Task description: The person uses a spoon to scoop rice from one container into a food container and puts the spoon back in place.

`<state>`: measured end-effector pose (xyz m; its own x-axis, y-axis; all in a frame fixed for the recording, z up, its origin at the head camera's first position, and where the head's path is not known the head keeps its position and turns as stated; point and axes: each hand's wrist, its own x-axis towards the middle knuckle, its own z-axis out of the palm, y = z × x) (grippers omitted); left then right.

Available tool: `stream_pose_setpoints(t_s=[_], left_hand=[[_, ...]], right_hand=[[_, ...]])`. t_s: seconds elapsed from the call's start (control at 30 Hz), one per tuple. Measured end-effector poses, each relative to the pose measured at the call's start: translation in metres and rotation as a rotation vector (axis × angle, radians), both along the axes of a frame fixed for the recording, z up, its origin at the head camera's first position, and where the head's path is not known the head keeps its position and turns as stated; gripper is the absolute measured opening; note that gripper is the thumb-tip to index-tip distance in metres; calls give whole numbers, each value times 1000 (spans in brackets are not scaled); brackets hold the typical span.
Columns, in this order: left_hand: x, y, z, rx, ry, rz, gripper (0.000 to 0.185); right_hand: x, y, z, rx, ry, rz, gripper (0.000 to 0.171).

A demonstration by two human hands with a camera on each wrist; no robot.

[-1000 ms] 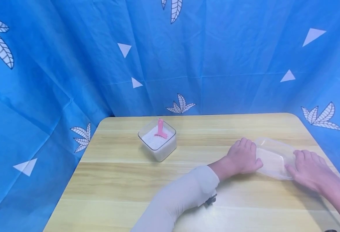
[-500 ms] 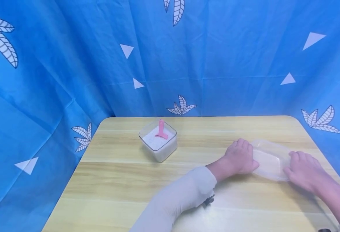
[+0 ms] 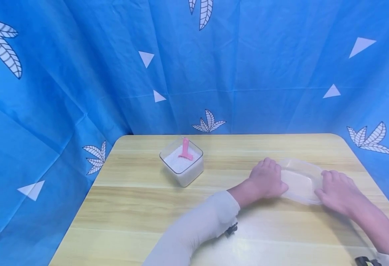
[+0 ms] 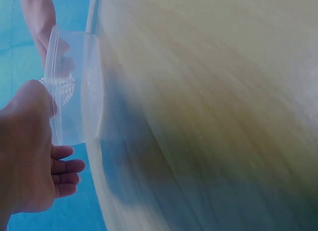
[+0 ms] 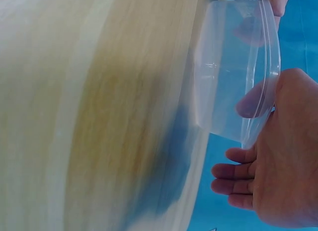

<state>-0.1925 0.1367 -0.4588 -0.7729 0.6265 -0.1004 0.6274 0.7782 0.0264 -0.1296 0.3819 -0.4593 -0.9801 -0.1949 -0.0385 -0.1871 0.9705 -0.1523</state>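
On the table [image 3: 141,207], both hands' grips hold the clear container [image 3: 299,181].

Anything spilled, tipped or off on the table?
Nothing stands out. The clear square container of white grains sits upright with the pink scoop inside and no spill around it. Left hand and right hand hold the empty clear tub.
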Motion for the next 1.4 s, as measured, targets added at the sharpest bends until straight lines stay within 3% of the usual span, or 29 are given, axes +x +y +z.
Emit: stream_pose_setpoints(t_s=[0.17, 0.4, 0.6, 0.9, 1.4], left_hand=[[0, -8, 2, 1, -19, 21, 43], [0, -18, 1, -1, 7, 1, 43], [-2, -25, -1, 14, -16, 17, 45], [-4, -39, -4, 37, 6, -6, 35], [-5, -62, -3, 51, 3, 3, 39]], right_hand=[[-5, -8, 0, -1, 2, 17, 60], [-8, -15, 0, -17, -33, 8, 63], [-11, -22, 0, -8, -22, 29, 62], [-15, -33, -1, -16, -15, 46, 60], [-22, -53, 2, -35, 1, 72, 61]])
